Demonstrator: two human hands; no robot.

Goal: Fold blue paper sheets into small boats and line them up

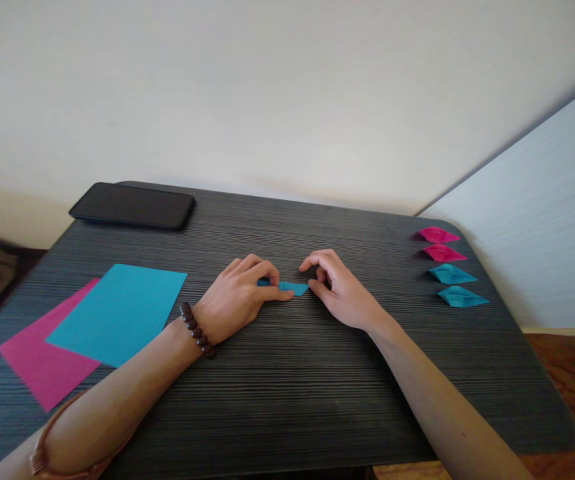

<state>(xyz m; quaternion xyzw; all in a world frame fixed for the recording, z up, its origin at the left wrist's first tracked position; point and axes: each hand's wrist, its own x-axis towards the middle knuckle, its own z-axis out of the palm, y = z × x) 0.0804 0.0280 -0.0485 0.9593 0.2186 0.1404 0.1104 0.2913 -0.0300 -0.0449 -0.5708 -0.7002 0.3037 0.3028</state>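
A small folded piece of blue paper [293, 287] lies on the dark striped table [287, 387], near its middle. My left hand [237, 299], with a bead bracelet at the wrist, presses its fingers down on the paper's left end. My right hand [340, 290] pinches the paper's right tip between thumb and fingers. Most of the folded piece is hidden under my fingers.
A blue sheet [120, 312] lies over a pink sheet [42, 363] at the left. A black phone [133, 205] rests at the far left corner. Two pink folded shapes [440, 244] and two blue folded shapes [456, 285] line the right side. A wall stands behind.
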